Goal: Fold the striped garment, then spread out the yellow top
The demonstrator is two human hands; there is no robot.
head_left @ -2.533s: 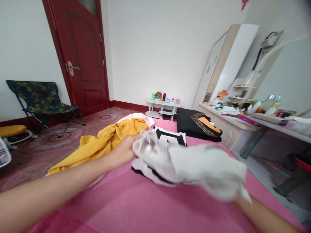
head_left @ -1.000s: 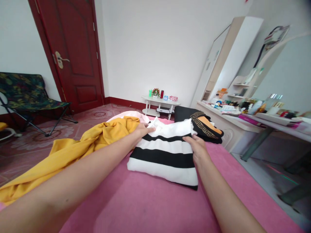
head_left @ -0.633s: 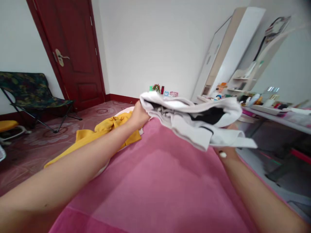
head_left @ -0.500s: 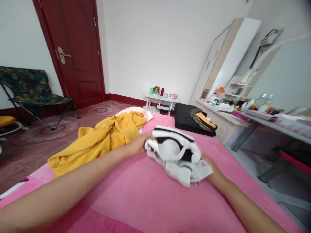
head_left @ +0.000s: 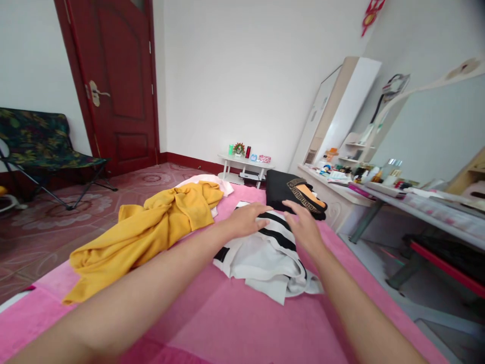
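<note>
A white garment with black stripes [head_left: 261, 258] lies partly folded on the pink bed cover [head_left: 227, 313], its pale lower part loose and uneven towards me. Over its far left part is my left hand [head_left: 250, 218], fingers stretched out and pointing right. My right hand [head_left: 303, 225] is at its far right side with the fingers apart. Neither hand grips the cloth; whether the fingertips touch it I cannot tell. To the left lies a rumpled yellow garment [head_left: 151, 227], partly over a pale pink cloth [head_left: 223, 183].
Beyond my right hand sits a folded black garment [head_left: 278, 187] with a patterned band. A dressing table [head_left: 352, 194] crowded with small items stands right. A small white table [head_left: 246, 164] is at the far wall. Left are a folding chair [head_left: 49, 146] and a red door [head_left: 121, 91].
Both hands have let go of the striped garment's sides and moved over its far part, closer together. The garment now lies flatter on the bed. The view has tilted up slightly.
</note>
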